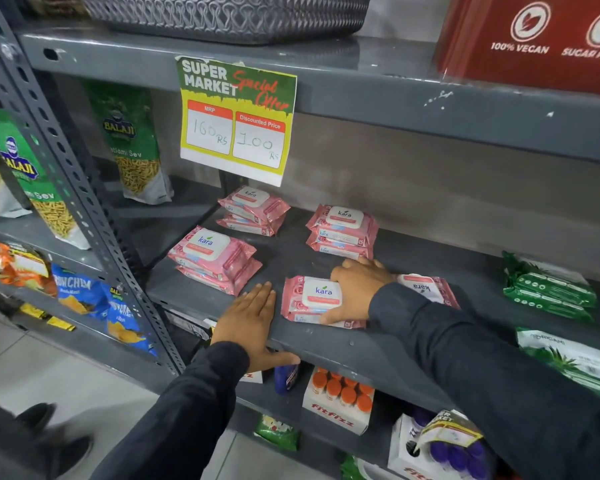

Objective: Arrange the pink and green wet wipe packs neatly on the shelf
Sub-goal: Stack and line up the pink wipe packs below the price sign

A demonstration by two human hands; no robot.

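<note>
Pink wet wipe packs lie in small stacks on the grey shelf: one stack at the back left, one at the back middle, one at the front left. My right hand grips a front stack of pink packs, thumb at its front edge. Behind my right sleeve lies another pink pack, turned the other way round. My left hand rests flat on the shelf's front edge, fingers apart, holding nothing. Green wipe packs are stacked at the right, with a further green pack nearer.
A price sign hangs from the shelf above. Green snack bags stand to the left past the upright post. A grey basket and a red box sit on top. Bottle boxes fill the shelf below.
</note>
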